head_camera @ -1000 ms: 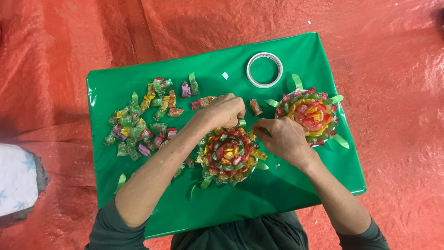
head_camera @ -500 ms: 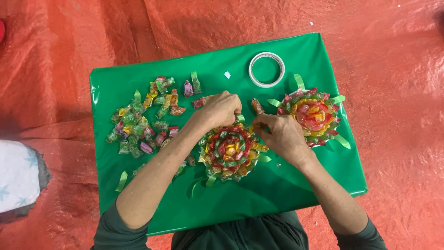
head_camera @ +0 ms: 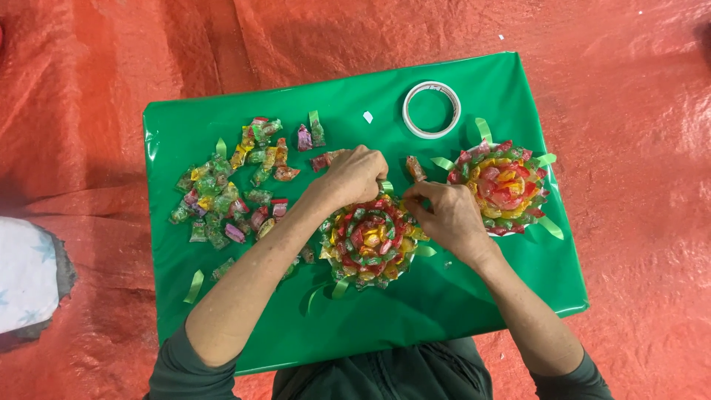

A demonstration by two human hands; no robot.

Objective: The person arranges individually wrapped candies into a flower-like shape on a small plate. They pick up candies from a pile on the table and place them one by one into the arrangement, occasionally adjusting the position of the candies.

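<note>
Left hand: my left hand (head_camera: 355, 176) rests on the far rim of the near candy rosette (head_camera: 368, 238), fingers curled together and pressed down on its top edge; what they pinch, if anything, I cannot tell.
Right hand: my right hand (head_camera: 444, 215) sits at the rosette's right rim, fingers bent inward and bunched close at the edge, tips hidden among the wrappers.
Rosettes: two. The one under my hands lies in the middle of the counter (head_camera: 474, 296), rings of red, yellow and green wrapped sweets. The second rosette (head_camera: 503, 187) lies to the right, just beside my right hand, with green ribbon tails sticking out around it.
Tape: one white tape roll (head_camera: 432, 110), flat on the counter beyond the rosettes, apart from both hands.
Loose sweets: one scattered heap of wrapped candies (head_camera: 229, 192) on the left part of the counter, too many and too overlapped to count surely; two more lie apart from the heap near its far edge, and one single candy (head_camera: 415, 168) lies between my two hands and the tape.
Ribbon: one loose green ribbon strip (head_camera: 194, 286) near the left front edge.
Counter cover: one sheet of shiny green paper.
Floor: red tarp (head_camera: 629, 89) all around.
</note>
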